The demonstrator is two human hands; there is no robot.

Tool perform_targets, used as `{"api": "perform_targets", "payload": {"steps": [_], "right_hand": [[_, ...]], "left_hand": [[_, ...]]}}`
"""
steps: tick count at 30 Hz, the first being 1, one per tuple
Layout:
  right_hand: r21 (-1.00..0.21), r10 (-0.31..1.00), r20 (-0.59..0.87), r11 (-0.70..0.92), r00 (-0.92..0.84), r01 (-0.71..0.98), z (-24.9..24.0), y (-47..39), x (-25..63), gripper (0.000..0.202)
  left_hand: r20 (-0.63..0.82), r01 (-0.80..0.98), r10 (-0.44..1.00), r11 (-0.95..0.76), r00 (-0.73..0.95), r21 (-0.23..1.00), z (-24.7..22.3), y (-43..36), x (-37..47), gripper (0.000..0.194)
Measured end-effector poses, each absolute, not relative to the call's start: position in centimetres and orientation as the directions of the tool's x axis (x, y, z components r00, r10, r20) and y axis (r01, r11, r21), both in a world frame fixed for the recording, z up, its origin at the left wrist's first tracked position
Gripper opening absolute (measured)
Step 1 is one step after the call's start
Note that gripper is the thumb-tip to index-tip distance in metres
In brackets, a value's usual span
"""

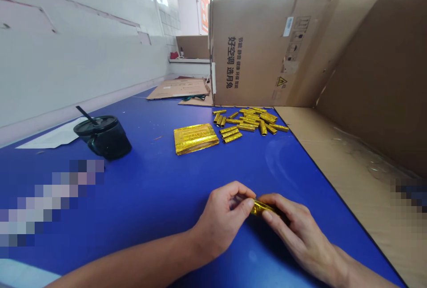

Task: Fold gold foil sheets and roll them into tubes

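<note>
Both my hands grip one small gold foil roll (258, 208) just above the blue table. My left hand (225, 219) pinches its left end between thumb and fingers. Around its right part my right hand (295, 225) is closed, thumb in front and fingers behind, hiding much of it. Beyond the hands lies a flat stack of gold foil sheets or pouches (196, 139). Three folded gold foil pieces (231, 134) rest side by side at the stack's right. Farther back is a loose heap of similar gold foil pieces (250, 119).
A dark lidded mug (106, 139) with a straw stands at the left, near a white paper (55, 135). A big cardboard box (263, 52) rises behind the foil heap, and its cardboard flap (333, 145) runs along the table's right edge. Flat cardboard (180, 88) lies at the back.
</note>
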State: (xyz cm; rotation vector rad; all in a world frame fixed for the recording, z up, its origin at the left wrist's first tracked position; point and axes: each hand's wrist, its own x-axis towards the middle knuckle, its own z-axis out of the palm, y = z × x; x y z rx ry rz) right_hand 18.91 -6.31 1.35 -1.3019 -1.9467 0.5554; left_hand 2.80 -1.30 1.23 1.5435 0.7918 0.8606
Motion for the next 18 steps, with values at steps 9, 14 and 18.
{"api": "perform_targets", "payload": {"steps": [9, 14, 18], "right_hand": [[-0.709, 0.922, 0.323, 0.385, -0.214, 0.59, 1.3, -6.36, 18.56, 0.019], [-0.767, 0.962, 0.222, 0.274, -0.161, 0.58, 1.33, -6.18, 18.57, 0.024], [-0.729, 0.945, 0.285, 0.324, -0.163, 0.604, 1.04, -6.21, 18.54, 0.029]], "left_hand": [[0.08, 0.072, 0.835, -0.141, 0.545, 0.987, 1.31, -1.45, 2.73, 0.015], [0.053, 0.107, 0.848, -0.128, 0.527, 0.986, 1.27, -1.38, 2.87, 0.012], [0.035, 0.123, 0.854, -0.115, 0.519, 0.986, 1.24, -1.41, 2.95, 0.011]]}}
